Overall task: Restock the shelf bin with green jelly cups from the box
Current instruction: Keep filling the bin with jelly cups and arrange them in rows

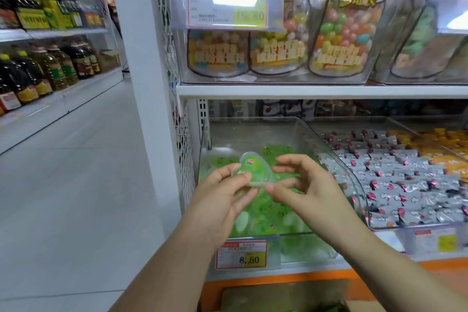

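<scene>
Cup (255, 170): over the bin (329, 149), pinched at its rim between your left hand (225, 192) and right hand (306, 185).
Handling: likely light, slick, thin-walled; hold the stiff rim, don't squeeze.

The red-framed price tag (241, 255) on the front of the clear bin (307, 248) reads 8.60, while the upper tag (227, 5) on the shelf above shows what looks like 16.80, its small print illegible.
</scene>
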